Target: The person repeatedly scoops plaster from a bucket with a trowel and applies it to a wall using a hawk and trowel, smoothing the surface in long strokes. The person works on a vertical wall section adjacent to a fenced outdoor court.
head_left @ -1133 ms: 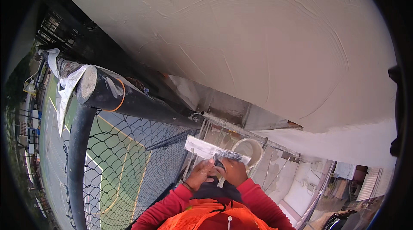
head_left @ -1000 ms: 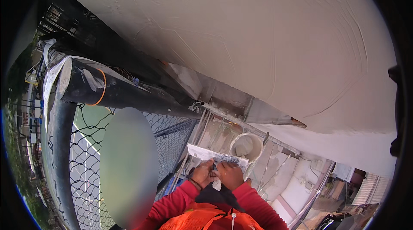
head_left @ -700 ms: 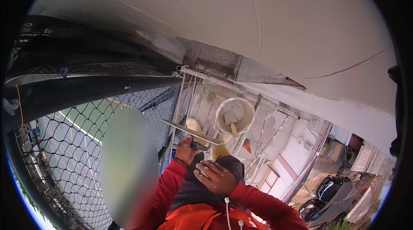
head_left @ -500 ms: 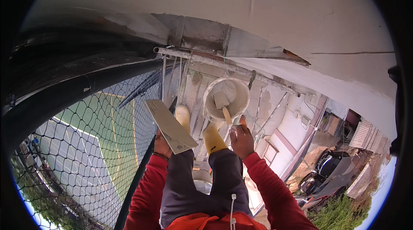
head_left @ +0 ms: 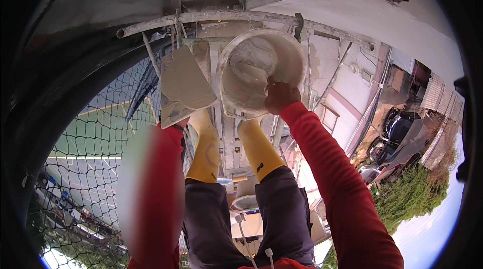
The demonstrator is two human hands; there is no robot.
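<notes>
Trowel (head_left: 257, 74) in bucket (head_left: 290, 54) near pole (head_left: 201, 16) and boots (head_left: 205, 146); right fingers (head_left: 272, 86) clamp it; board (head_left: 184, 79) mostly hides left hand (head_left: 182, 122), grip unclear.

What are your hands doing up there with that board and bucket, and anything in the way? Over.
Left fingers, mostly hidden, holding up flat board. Right fingers over bucket, apparently gripping trowel. Only right arm crosses its rim.

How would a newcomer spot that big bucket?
Start at the yellow boots. Beyond the right one sits a round, whitish bucket, the right hand over its rim. Its deep hollow sets it apart from the flat, paste-coated plate alongside.
</notes>
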